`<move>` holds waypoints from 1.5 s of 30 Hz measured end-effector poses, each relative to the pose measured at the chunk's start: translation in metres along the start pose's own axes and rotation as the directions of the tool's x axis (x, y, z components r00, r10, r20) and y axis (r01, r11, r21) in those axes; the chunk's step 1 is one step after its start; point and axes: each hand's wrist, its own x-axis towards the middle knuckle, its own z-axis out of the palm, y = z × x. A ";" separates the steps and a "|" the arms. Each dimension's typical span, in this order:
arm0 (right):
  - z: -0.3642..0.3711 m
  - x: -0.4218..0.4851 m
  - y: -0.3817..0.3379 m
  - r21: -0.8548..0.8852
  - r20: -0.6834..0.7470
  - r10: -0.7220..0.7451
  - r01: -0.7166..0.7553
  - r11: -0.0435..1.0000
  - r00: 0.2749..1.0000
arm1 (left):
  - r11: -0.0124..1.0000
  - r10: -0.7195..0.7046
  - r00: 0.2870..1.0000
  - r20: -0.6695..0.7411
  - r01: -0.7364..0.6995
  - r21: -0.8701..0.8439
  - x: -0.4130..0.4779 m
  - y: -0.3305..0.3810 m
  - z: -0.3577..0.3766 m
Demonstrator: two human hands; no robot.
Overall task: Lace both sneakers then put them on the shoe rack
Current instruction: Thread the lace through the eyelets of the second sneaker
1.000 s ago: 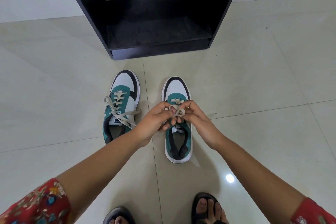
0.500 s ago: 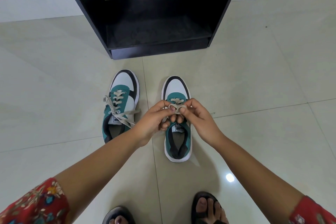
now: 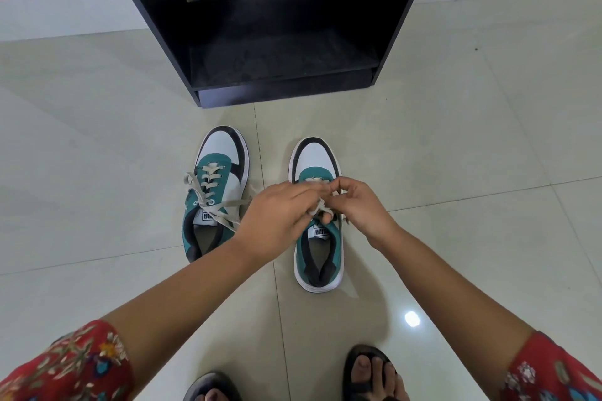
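Two teal, white and black sneakers stand side by side on the tiled floor, toes pointing at the rack. The left sneaker [image 3: 215, 192] is laced, its beige lace tied in a loose bow with ends trailing over its sides. Over the tongue of the right sneaker [image 3: 317, 247] my left hand [image 3: 277, 215] and my right hand [image 3: 358, 202] meet, both pinching its beige lace [image 3: 318, 205], which is bunched between the fingertips. My fingers hide most of that lace. The black shoe rack [image 3: 280, 88] stands just beyond the toes.
The rack's lower shelf [image 3: 277, 58] is bare, with a second shelf above it. My feet in black sandals [image 3: 371, 374] stand at the bottom edge. Pale floor tiles spread on all sides, and a white wall runs behind the rack.
My hands have shifted slightly over the right sneaker: the left hand has crossed further right over the lace, and the loop held up earlier is now bunched lower between the fingers.
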 end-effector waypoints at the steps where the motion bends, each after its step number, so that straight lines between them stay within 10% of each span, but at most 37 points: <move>1: 0.000 0.000 -0.001 -0.020 0.005 0.015 -0.015 1.000 1.000 | 0.998 0.039 0.999 -0.001 -0.038 0.055 0.000 0.001 -0.001; 4: -0.002 0.000 -0.003 -0.021 -0.003 0.029 -0.030 0.999 1.000 | 0.998 -0.044 0.999 -0.029 0.045 0.038 -0.002 0.003 -0.001; 6: -0.003 -0.002 0.000 -0.006 -0.042 0.015 -0.015 1.000 0.999 | 0.891 -0.363 0.928 0.087 0.373 -0.259 0.003 0.008 -0.004; 10: 0.003 -0.021 0.012 -0.236 -0.077 -0.189 0.166 0.957 0.979 | 0.046 -0.605 0.517 0.605 0.781 -0.622 0.015 0.006 -0.012; 13: 0.009 -0.037 0.021 -0.683 -0.149 -0.438 0.227 0.694 0.887 | -0.135 -0.593 0.424 0.685 0.786 -0.603 0.012 0.003 -0.010; 34: 0.012 -0.028 0.016 -0.608 -0.153 -0.256 0.114 0.786 0.954 | -0.119 -0.626 0.421 0.656 0.780 -0.614 0.004 0.000 -0.005; 37: -0.006 -0.032 0.010 -0.084 -0.280 -0.048 0.025 0.996 0.959 | -0.252 -0.672 0.357 0.649 0.714 -0.653 -0.001 -0.011 -0.004; 40: -0.003 -0.041 0.012 0.516 -0.084 0.123 -0.063 0.854 0.989 | -0.409 -0.610 0.392 0.689 0.588 -0.698 -0.005 -0.011 -0.001; 45: 0.004 -0.036 0.015 0.578 -0.068 0.124 -0.062 0.814 0.990 | -0.343 -0.673 0.368 0.642 0.613 -0.712 -0.004 -0.015 0.005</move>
